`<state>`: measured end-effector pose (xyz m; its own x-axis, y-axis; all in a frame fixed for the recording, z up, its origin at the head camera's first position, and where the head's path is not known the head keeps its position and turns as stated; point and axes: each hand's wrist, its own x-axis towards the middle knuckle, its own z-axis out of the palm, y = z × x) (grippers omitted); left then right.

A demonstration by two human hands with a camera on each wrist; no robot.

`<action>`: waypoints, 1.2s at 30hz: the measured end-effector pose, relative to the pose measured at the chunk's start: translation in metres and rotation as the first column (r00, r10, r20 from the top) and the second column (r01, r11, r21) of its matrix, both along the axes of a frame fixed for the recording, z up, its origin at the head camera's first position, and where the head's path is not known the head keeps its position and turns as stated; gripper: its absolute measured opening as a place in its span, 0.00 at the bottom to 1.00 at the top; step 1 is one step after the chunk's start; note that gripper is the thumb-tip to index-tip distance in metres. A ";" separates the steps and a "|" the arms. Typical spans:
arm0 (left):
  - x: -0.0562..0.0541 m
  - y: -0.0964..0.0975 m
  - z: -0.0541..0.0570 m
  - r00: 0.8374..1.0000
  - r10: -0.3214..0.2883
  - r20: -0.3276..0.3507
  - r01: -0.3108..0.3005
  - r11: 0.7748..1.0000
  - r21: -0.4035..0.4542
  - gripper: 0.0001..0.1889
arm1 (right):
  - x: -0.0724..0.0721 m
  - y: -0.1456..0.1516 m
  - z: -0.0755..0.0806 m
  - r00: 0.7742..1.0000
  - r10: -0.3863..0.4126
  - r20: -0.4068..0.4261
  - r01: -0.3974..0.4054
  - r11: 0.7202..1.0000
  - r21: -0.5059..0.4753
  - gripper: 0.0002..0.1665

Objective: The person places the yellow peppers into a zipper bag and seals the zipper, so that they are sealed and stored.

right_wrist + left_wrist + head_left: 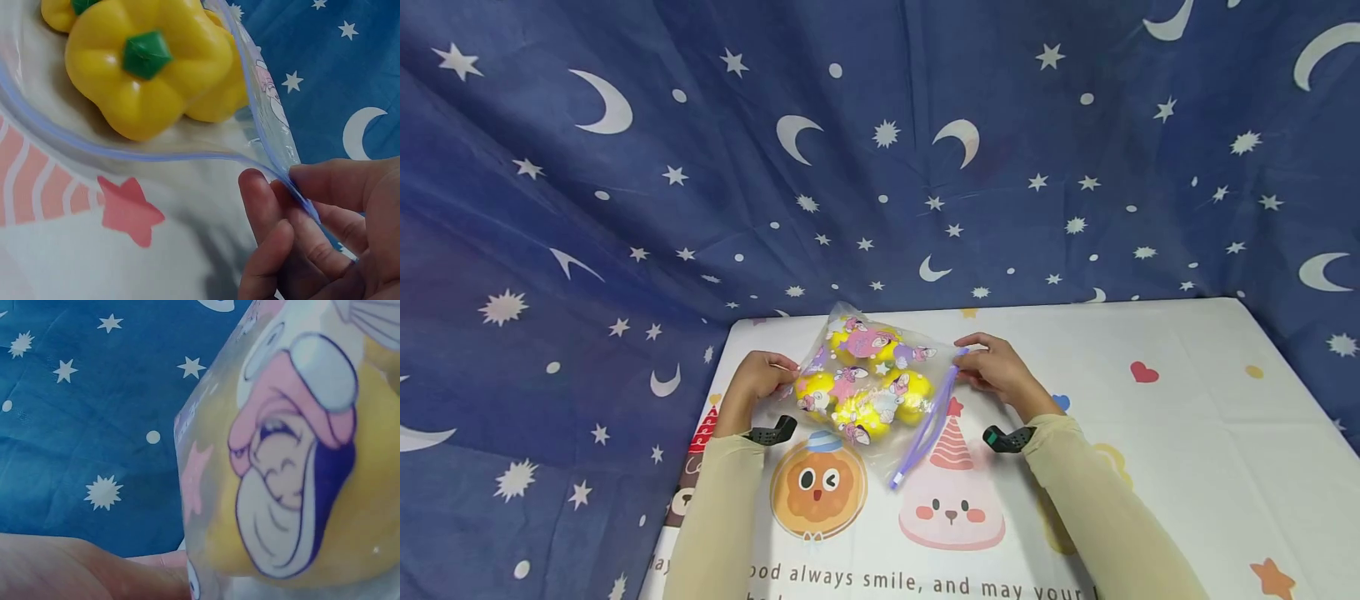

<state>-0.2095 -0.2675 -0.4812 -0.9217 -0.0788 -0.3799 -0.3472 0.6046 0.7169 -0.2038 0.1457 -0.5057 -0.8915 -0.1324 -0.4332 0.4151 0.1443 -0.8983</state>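
Note:
A clear printed zip bag (883, 452) lies on the table, holding several yellow bell peppers (187, 62) with green stem ends. Its purple zip strip (156, 155) runs along the right side, and the mouth gapes apart. A white slider (897, 479) sits at the strip's near end. At the far end of the mouth, my right hand (996, 372) pinches the corner between thumb and fingers. My left hand (763, 379) grips the bag's left edge with its fingertips; the bag partly hides them. In the left wrist view the printed film and a yellow pepper (375, 487) fill the right side.
The white tablecloth (1180, 483) carries printed cartoon figures, hearts, stars and lettering. Behind the table and along its left hangs a blue curtain (865, 217) with moons and stars. A black wrist camera (772, 432) sits on the left wrist, another (1007, 439) on the right.

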 end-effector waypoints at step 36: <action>-0.074 0.099 0.009 0.954 -0.202 -0.223 0.175 0.975 -0.137 0.05 | 0.039 0.047 0.000 0.912 0.345 0.223 -0.353 0.936 -0.006 0.32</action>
